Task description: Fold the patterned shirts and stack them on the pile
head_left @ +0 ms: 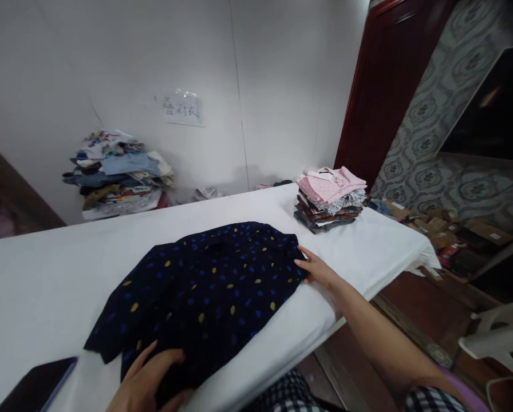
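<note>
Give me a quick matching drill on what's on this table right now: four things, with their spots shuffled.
1. dark dotted shirt
2. folded clothes stack
3. phone
4. right hand

A. near-left corner of the white table
B. far right end of the table
C. spread flat mid-table
D. at the shirt's right edge

Pairs: 1-C, 2-B, 3-A, 4-D

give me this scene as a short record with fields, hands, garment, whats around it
surface: white table
garment: dark navy dotted shirt, lying spread out on the table
left hand: flat on the shirt's near edge
right hand: fingers touching the shirt's right edge
folded stack: on the table's far right, pink shirt on top
loose pile: by the wall, far left
phone: dark, at the table's near left
</note>
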`<state>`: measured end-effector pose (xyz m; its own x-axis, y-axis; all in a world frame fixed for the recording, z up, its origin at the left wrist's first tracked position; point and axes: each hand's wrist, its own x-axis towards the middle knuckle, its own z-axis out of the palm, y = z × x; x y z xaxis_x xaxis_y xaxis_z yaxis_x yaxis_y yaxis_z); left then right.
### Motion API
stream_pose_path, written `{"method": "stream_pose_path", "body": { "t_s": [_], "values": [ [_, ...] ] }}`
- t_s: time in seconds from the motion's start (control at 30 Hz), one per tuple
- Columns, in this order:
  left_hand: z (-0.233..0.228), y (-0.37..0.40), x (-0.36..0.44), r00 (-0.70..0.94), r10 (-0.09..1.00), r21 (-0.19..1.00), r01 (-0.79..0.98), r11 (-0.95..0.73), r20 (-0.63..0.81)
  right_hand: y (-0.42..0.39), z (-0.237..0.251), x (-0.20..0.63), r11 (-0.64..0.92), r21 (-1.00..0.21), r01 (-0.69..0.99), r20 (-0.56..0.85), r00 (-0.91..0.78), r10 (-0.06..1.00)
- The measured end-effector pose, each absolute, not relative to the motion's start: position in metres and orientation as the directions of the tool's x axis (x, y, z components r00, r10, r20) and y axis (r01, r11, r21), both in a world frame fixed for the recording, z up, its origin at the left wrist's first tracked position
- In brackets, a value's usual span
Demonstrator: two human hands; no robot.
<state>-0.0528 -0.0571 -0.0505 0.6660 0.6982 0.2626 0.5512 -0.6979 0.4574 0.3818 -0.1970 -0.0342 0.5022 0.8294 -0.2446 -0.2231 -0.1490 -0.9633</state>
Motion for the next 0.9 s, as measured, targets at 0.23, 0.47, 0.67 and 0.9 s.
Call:
{"method": "stream_pose_path", "body": {
  "t_s": [0.23, 0.47, 0.67, 0.9],
  "values": [
    [-0.007, -0.065, -0.034, 0.708, 0.706, 0.420, 0.649, -0.634, -0.028, -0.184, -0.031, 0.385, -0.181, -0.969, -0.169, -0.244, 0.528, 0.813],
    [0.038, -0.043, -0.009, 0.639, 0.768, 0.619, 0.619, -0.483, -0.039, -0.168, -0.030, 0.433, 0.004, -0.995, -0.103, -0.075, 0.746, 0.662],
    [0.012, 0.033, 0.032, 0.556, 0.804, 0.221, 0.774, -0.593, 0.212, -0.162, -0.052, 0.420, -0.180, -0.984, 0.009, -0.111, 0.755, 0.647],
    [-0.010, 0.101, 0.085, 0.509, 0.858, 0.044, 0.858, -0.512, 0.064, -0.160, -0.048, 0.410, -0.174, -0.985, -0.016, -0.125, 0.759, 0.639]
  ]
}}
